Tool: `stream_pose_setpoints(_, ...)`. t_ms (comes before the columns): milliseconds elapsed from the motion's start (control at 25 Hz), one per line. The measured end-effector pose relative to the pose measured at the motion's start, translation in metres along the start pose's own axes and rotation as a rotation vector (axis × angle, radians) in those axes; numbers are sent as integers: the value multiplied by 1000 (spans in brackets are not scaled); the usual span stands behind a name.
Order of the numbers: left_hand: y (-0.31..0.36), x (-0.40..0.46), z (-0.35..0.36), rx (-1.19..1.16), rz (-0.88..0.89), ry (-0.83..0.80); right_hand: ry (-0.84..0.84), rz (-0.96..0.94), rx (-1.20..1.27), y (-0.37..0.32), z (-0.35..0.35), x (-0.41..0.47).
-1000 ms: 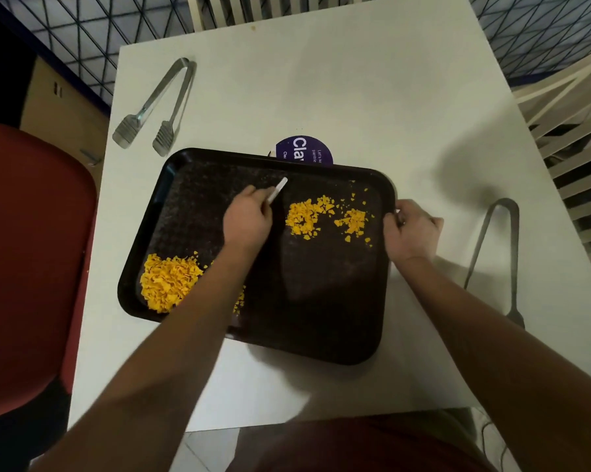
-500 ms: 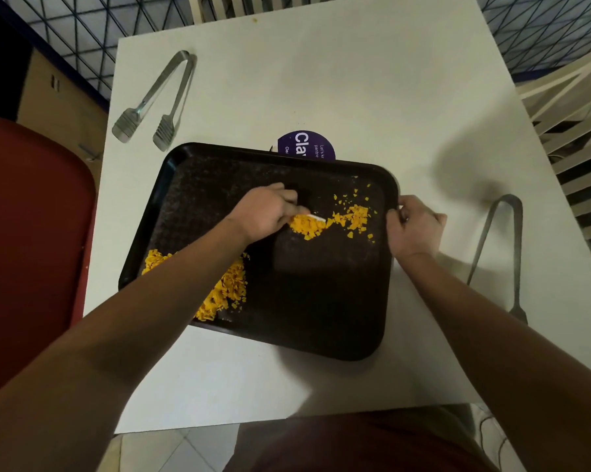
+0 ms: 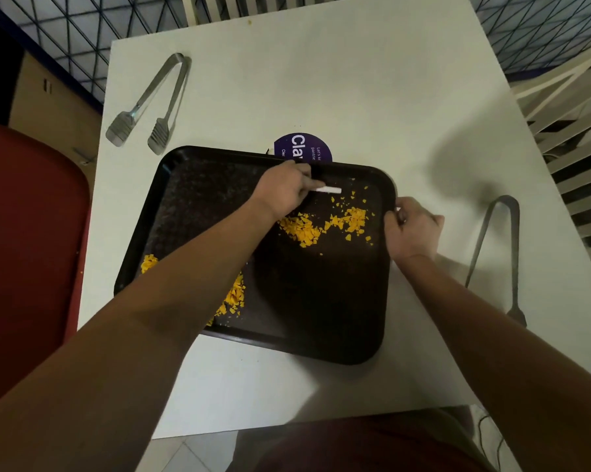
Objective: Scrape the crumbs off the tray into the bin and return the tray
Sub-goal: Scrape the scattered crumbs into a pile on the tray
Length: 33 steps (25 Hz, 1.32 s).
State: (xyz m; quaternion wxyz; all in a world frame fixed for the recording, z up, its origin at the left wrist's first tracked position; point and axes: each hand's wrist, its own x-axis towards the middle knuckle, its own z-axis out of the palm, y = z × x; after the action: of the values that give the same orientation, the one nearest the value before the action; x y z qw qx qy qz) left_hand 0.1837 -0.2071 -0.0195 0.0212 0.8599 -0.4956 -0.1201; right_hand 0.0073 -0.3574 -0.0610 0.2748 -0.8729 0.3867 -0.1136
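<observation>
Now the scraper swings back for another pass

Left-hand fingers [image 3: 306, 180] are curled tight around a small white scraper [image 3: 328, 189], its blade pointing right, near the tray's far rim. A moment ago that blade was down in the middle crumbs; it has since drawn up and away past them, so this looks like a reset before the next sweep. The left hand [image 3: 283, 192] reaches across the black tray [image 3: 321, 318], forearm covering part of the near-left heap. Over on the right edge, the right hand [image 3: 411, 229] grips the rim, fingers wrapped over it, and it hasn't budged.

Crumbs sit in two lots: a scattered orange patch [image 3: 324, 226] toward the right, and a bigger pile [image 3: 234, 296] at the near-left corner, closest to the red bin [image 3: 28, 250] beside the surface [image 3: 321, 80]. Nothing's in the bin yet by my reckoning; the right patch needs dragging left first.

Two metal tongs lie idle, one far-left [image 3: 151, 103], one right [image 3: 498, 247], and a purple sticker [image 3: 304, 148] peeks out behind the tray.
</observation>
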Motion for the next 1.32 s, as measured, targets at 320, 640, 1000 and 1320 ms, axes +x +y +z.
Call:
stream_pose_setpoints(320,-32,-57,8,-35,318,47,2,5,4,0,0,0)
stream_pose_setpoints(640,86,-96,23,-368,-259,127,-4,9,-6,-1,-2,-1)
stream_pose_setpoints(1000,83,-104,36,-476,-631,212,-18,14,-5,-3,-4,-2)
stream_pose_setpoints(1320,112,-98,34,-548,-541,270,-1,7,-12,1,0,-1)
